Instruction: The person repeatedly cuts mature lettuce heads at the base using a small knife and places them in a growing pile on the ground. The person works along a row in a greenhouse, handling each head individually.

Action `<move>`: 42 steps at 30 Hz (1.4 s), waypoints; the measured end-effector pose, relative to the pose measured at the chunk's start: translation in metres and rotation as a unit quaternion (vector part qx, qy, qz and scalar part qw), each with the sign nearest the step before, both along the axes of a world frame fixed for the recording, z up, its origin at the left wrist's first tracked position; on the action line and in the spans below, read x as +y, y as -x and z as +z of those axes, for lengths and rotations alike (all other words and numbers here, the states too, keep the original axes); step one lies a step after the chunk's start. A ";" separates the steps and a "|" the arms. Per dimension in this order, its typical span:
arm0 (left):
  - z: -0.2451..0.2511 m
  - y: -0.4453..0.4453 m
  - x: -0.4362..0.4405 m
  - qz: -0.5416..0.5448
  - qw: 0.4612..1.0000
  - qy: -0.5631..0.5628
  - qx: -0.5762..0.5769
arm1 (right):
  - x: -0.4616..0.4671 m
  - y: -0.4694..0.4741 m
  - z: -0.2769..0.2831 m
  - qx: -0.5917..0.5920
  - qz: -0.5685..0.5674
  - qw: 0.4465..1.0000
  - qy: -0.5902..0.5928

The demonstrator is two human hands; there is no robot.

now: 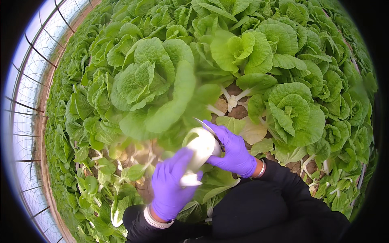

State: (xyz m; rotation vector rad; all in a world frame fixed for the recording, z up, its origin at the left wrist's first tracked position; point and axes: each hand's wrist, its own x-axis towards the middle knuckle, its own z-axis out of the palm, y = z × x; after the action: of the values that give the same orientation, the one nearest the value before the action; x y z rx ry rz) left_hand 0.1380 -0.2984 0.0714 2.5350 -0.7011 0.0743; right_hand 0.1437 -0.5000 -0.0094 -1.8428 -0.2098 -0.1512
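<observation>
Both hands wear purple gloves. A Chinese cabbage head [202,147] lies tilted between them, its white butt end towards me and its blurred green leaves spreading up and to the left. My right hand [232,148] grips a knife, whose thin blade [204,124] shows beyond the fingers along the right side of the butt; the handle is mostly hidden in the palm. My left hand [173,182] is on the lower left of the butt, with a white leaf base [190,180] between thumb and fingers. Its fingers are blurred.
Standing cabbages [293,112] crowd the bed ahead and to the right. A cut stump [232,101] and a yellowed leaf [253,130] lie on the soil. Loose leaves [136,172] litter the lower left. A greenhouse film wall with hoops [25,115] runs along the left.
</observation>
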 end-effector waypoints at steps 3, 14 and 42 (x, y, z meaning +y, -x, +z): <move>-0.009 -0.001 -0.018 0.014 0.990 -0.095 -0.106 | 0.009 0.004 -0.001 -0.010 -0.027 0.999 0.039; 0.010 0.002 0.005 0.010 0.998 -0.025 0.064 | -0.019 -0.007 0.011 -0.013 -0.022 0.992 -0.120; -0.146 0.214 0.373 0.604 0.400 0.681 0.111 | 0.052 -0.019 0.016 0.256 0.106 0.921 -0.274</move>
State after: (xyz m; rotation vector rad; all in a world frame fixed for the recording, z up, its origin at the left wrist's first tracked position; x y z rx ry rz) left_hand -0.0760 0.0749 -0.0749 0.7863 1.1078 0.5140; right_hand 0.1623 -0.4476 0.0065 -1.2331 0.0073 0.3896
